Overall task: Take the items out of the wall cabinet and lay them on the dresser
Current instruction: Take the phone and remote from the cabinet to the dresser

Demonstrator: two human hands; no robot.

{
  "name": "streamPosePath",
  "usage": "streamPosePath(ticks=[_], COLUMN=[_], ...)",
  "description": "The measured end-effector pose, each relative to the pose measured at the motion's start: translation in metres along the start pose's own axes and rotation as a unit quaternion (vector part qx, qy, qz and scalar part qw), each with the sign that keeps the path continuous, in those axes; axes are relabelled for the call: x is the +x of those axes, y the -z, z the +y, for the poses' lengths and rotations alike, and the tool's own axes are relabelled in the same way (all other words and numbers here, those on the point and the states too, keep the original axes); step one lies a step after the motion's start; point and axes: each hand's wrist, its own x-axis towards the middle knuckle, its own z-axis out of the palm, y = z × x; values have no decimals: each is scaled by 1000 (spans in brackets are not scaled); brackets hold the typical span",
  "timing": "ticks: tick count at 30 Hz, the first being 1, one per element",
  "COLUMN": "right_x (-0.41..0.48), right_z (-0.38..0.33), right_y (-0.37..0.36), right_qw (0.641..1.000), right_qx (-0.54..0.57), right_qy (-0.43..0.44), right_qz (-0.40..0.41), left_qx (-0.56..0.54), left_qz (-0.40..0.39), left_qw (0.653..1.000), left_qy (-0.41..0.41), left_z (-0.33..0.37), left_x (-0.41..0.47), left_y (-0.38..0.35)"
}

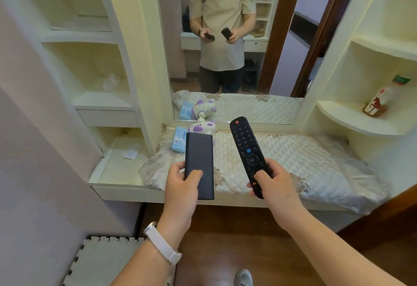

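**Two hands hold two dark things over the dresser**

On the far left is the cream wooden wall cabinet (pixel 90 37) with open shelves. One shelf has a crumpled bit of clear plastic (pixel 111 82) on it. The lowest shelf has a small white paper slip (pixel 131 153). Down on the floor lies a grey foam puzzle mat (pixel 101 261).

Next comes the left hand (pixel 180 186), with a white watch strap (pixel 162 244) on its wrist. It grips a flat, dark, box-shaped power bank (pixel 199 164) — thumb on top, the other fingers curled under. The power bank is over the front left part of the cream dresser (pixel 230 203); I cannot tell if it touches.

Behind it, a white quilted cloth (pixel 304 157) covers the dresser top. On the cloth lie a light blue cardboard box (pixel 179 139) and a white and purple plastic toy (pixel 202 126), close together by the big wall mirror (pixel 282 37).

To the right, the right hand (pixel 275 184) grips a long black remote control (pixel 247 152) by its near end — thumb on the buttons, fingers wrapped below. The remote control points away, over the middle of the cloth.

Far right, a plastic bottle with a green cap and red label (pixel 383 98) sits on a curved cream shelf (pixel 352 118).
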Motion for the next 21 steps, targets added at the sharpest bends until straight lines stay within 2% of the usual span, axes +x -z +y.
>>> streamPosePath(ticks=[7,13,21], right_x=[94,166,240], right_z=[19,52,90], right_y=[41,79,77], right_qw=[999,996,985], right_qx=[14,21,27], right_qy=[-48,-89,-168], right_qz=[-5,-14,-5], left_qx=[79,101,114], left_qz=[20,30,25], left_qw=[996,993,990], left_qy=[28,48,74], left_z=[-16,-42,-70], left_x=[75,132,208], left_y=[-60,-119,-160])
